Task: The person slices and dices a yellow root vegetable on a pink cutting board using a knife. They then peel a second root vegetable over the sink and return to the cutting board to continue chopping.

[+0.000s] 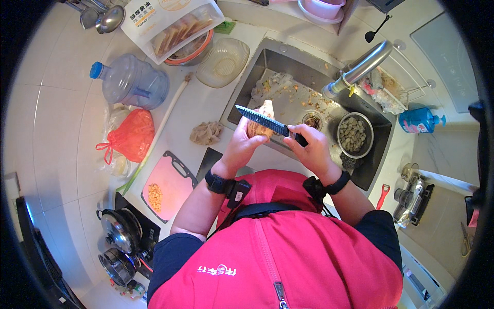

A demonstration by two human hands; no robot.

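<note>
My left hand [241, 146] is closed around a brown root vegetable [261, 131] with a pale upper end, held over the near edge of the sink [237, 103]; its exact kind is hard to tell. In my right hand [315, 151] is a kitchen knife [263, 119] with a dark, dimpled blade and black handle. The blade lies across the vegetable and points left. Peelings and scraps [288, 91] litter the sink floor around the drain [312, 120]. A metal bowl [368, 122] of small grey shellfish-like pieces stands in the sink's right part.
A curved faucet [363, 64] reaches over the sink. To the left are a crumpled cloth [206, 133], a pink cutting board [175, 176] with diced orange pieces, a long leek [163, 121], a red bag [135, 135] and a water jug [138, 82]. A red peeler [383, 196] lies right.
</note>
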